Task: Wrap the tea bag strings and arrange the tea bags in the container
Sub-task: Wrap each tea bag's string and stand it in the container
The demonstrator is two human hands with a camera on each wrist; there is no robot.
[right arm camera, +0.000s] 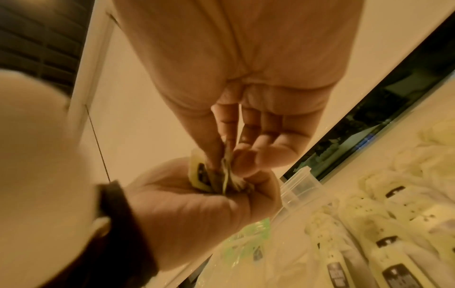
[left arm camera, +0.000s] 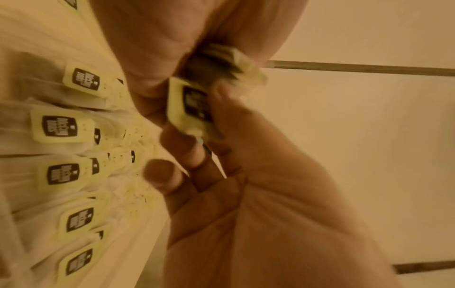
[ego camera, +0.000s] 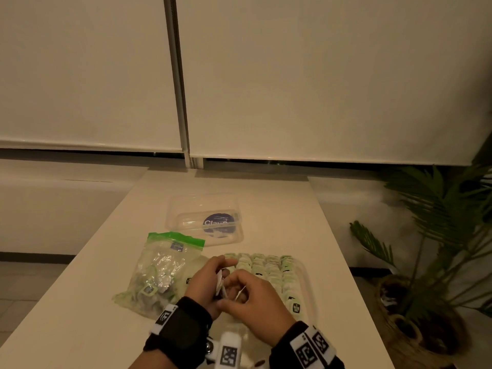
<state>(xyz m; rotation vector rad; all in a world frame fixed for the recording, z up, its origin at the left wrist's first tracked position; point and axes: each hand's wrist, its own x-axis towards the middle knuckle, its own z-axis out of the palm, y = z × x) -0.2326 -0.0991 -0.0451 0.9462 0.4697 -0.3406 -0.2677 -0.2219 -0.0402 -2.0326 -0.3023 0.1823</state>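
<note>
Both hands meet over the near end of the table and hold one tea bag [ego camera: 220, 285] between them. My left hand [ego camera: 210, 276] grips the folded tea bag [left arm camera: 221, 62] and its pale green tag [left arm camera: 189, 105] in curled fingers. My right hand [ego camera: 243, 290] pinches the same tea bag [right arm camera: 227, 165] from above with thumb and fingers. The string is too fine to make out. Just beyond the hands, the clear container [ego camera: 306, 282] holds several rows of tea bags [ego camera: 266, 267] with their tags [left arm camera: 59, 126] up.
A zip bag with a green top [ego camera: 159, 270] holding loose tea bags lies left of the hands. The clear lid with a blue label [ego camera: 207, 222] sits farther back on the white table [ego camera: 279, 209]. A potted plant [ego camera: 426, 249] stands on the floor at right.
</note>
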